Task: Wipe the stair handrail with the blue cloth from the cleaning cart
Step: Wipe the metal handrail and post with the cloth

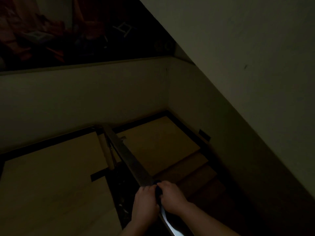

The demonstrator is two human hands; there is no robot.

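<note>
Lighting is poor throughout; detail is limited.

A pale wall (238, 48) fills the right side and slants down alongside the stairs. A second pale wall (85, 96) runs across the middle of the view, with dim reddish clutter (51, 31) above and behind it, too dark to identify.

Below lies a tan landing (51, 184) edged by a dark skirting. To its right, brown steps (196, 171) descend from the camera's side towards the landing.

The stair handrail (129, 159) runs from the bottom centre up and left to the landing corner. Its near end shows a bright metallic sheen. A pale post (106, 150) stands just beside it on the left.

Both hands are on the rail at bottom centre, close together. The left hand (144, 201) has its fingers curled over the rail; whether it also holds the cloth cannot be told. The right hand (170, 196) is clamped round the blue cloth (158, 189), fingers curled over it.

The cloth reads very dark. It is bunched on top of the handrail between the two hands, touching both.
</note>
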